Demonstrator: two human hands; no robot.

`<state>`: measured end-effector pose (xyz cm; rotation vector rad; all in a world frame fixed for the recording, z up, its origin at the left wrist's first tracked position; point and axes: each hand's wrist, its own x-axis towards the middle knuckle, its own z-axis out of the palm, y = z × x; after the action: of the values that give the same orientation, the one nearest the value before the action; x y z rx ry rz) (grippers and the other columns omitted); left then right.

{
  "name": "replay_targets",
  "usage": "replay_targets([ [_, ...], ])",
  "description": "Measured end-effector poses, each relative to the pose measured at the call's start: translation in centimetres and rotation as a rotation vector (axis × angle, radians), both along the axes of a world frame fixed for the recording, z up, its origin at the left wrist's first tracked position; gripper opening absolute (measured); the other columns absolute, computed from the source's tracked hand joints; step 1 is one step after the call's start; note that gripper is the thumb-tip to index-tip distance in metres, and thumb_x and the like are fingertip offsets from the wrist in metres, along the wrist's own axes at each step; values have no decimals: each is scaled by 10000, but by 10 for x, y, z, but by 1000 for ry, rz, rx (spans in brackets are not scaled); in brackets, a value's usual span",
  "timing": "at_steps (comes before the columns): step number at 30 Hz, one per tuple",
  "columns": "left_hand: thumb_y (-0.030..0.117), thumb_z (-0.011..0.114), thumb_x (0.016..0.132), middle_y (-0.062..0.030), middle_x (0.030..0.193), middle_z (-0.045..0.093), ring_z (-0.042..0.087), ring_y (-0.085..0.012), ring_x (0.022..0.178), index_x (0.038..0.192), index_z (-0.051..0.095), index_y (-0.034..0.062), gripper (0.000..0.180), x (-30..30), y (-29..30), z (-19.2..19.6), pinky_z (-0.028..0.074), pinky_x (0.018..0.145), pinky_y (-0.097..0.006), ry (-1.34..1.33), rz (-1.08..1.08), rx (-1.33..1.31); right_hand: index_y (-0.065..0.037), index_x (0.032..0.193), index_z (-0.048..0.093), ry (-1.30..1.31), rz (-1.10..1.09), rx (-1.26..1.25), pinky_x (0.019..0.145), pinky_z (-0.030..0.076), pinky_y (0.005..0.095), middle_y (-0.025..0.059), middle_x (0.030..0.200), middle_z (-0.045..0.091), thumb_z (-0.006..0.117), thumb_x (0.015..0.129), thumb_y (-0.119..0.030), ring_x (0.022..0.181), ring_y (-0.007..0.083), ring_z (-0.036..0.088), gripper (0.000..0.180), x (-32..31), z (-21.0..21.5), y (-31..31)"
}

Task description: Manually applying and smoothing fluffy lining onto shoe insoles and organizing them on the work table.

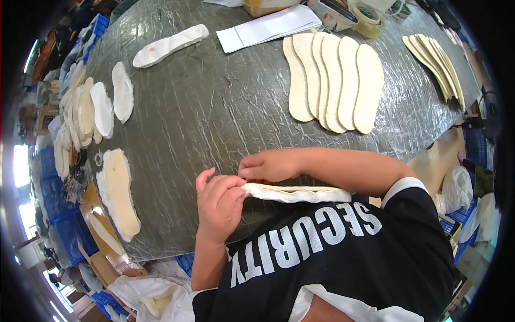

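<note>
A beige insole with a white fleecy layer (300,195) is held edge-on in front of my chest. My left hand (221,206) is closed around its left end, thumb and fingers pinching the layers together while the index finger sticks up. Just beyond that end, my right hand (271,165) has its fingers bent and pressed together close to the left fingertips. Anything between the right fingers is too small or hidden to make out. The right forearm crosses over beyond the insole's right part.
Fanned beige insoles (332,80) lie at the far right of the dark table (204,118), with another stack (437,67) farther right. White fleece pieces (171,46) and a fleece-edged insole (119,193) lie left. Paper sheets (268,28) and tape rolls (369,24) sit at the back.
</note>
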<state>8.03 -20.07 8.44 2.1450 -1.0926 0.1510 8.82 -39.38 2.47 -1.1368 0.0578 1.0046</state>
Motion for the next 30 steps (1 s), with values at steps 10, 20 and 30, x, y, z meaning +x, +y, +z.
replay_targets([
  [10,10,667,735,-97,865,634,572,-273,738,790,538,38,143,-5,7,-7,437,740,-393,64,73,-10,-36,986,638,-968,632,-743,690,492,432,119,810,677,780,680,-382,796,338,658,483,-11,92,-47],
  [20,125,711,745,-94,920,641,606,-255,817,844,546,54,205,-16,7,-1,403,810,-453,40,120,43,-88,783,640,-1248,173,-691,602,472,425,113,631,617,697,749,-242,646,332,624,168,-32,49,-46],
  [30,204,706,774,-78,739,641,595,-245,751,853,682,80,149,3,-6,-15,387,872,-414,411,29,168,-70,817,647,-936,431,-777,669,468,462,140,750,639,620,848,-317,769,366,616,251,-6,59,-46],
])
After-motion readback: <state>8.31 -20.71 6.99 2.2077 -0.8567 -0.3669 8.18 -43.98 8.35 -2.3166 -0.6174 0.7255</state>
